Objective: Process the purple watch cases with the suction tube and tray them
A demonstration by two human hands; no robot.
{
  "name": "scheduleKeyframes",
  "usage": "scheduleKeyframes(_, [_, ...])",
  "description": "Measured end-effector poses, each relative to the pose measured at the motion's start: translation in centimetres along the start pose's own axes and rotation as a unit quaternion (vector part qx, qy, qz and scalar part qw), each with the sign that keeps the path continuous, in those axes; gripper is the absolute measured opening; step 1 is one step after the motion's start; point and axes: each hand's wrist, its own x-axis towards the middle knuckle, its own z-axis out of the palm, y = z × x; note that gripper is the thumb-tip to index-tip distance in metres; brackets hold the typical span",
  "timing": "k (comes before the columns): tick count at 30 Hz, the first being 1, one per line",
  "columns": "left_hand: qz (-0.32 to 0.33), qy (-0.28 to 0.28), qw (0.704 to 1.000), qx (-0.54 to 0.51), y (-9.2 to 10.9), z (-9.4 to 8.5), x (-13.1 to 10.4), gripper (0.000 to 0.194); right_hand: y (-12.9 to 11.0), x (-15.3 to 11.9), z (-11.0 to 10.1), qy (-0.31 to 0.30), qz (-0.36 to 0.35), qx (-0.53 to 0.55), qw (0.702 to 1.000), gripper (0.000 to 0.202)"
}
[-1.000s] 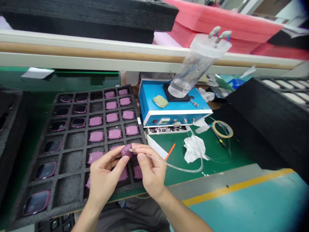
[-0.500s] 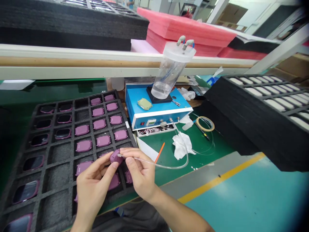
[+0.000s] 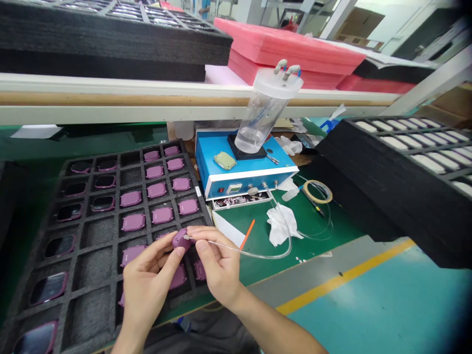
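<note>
Between thumb and fingers, my left hand [image 3: 149,275] grips a purple watch case [image 3: 180,239] on edge, above the foam tray. My right hand [image 3: 219,263] is closed on the end of a clear thin tube [image 3: 265,256], whose small tip meets the side of the case; the exact contact is too small to make out. From there the tube loops to the front of a blue machine [image 3: 210,152]. Under my hands lies a black foam tray [image 3: 98,263] with purple cases on the right and dark-screened ones on the left.
A clear cylinder [image 3: 263,113] and a pale green case [image 3: 224,160] stand on the machine. Nearby are a small parts drawer [image 3: 241,200], an orange stick [image 3: 248,233] and a crumpled tissue [image 3: 283,223]. To the right is a tall black foam stack [image 3: 398,182]; a shelf rail [image 3: 121,114] crosses above.
The whole view has shifted slightly, with everything appearing a little further right and lower. Both hands keep their hold on the watch case and tube.
</note>
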Motion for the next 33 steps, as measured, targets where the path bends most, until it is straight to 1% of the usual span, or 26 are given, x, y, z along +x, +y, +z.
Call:
scheduleKeyframes(11, [0.003, 0.006, 1.000, 0.001, -0.12, -0.02, -0.08, 0.035, -0.05, 0.01, -0.03, 0.000, 0.003, -0.021, 1.000, 0.017])
scheduleKeyframes(19, [0.012, 0.003, 1.000, 0.004, -0.14, -0.07, -0.14, 0.036, -0.08, -0.07, -0.05, 0.002, 0.001, -0.010, 1.000, 0.018])
scheduleKeyframes(29, [0.001, -0.009, 1.000, -0.001, 0.32, -0.02, -0.50, 0.026, -0.44, -0.62, -0.14, 0.004, 0.026, -0.014, 1.000, 0.017])
scheduleKeyframes(33, [-0.007, -0.014, 1.000, 0.003, 0.41, -0.11, -0.54, 0.027, -0.45, -0.63, -0.05, 0.008, 0.032, -0.019, 0.999, 0.017])
